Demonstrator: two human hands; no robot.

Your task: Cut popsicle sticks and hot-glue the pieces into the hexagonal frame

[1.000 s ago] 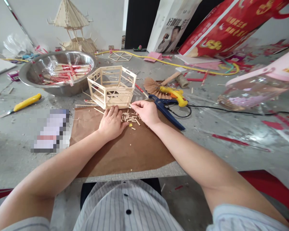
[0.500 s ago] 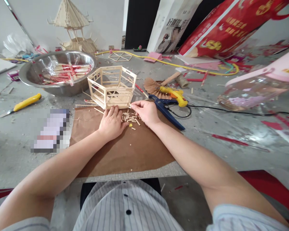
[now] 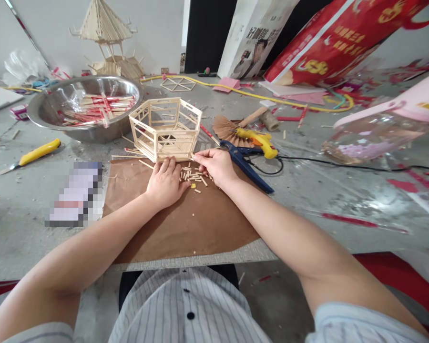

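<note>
A wooden stick frame (image 3: pixel 180 142) stands upright just above the centre of the picture, at the top edge of a brown sheet (image 3: pixel 189 224). It is six-sided and open at the top, built from thin, pale sticks with a plain, unpainted look. Slim posts mark its corners, and horizontal rails link them, paired along the upper rim, so the walls are mostly gaps. Through these its floor shows: narrow sticks laid closely side by side in part, with open triangular spaces elsewhere.

The left hand (image 3: pixel 167 182) lies palm down at the centre, fingers extended and loosely spread, the tips at the frame's lower front edge. The right hand (image 3: pixel 217 166), just right of centre, has its thumb and index finger closed in a pinch at the frame's lower right corner; whether a small piece sits between them is too small to tell. Between the hands lie short stick pieces (image 3: pixel 195 177), scattered in a loose heap. A metal basin (image 3: pixel 45 116) of red and pale sticks fills the upper left
</note>
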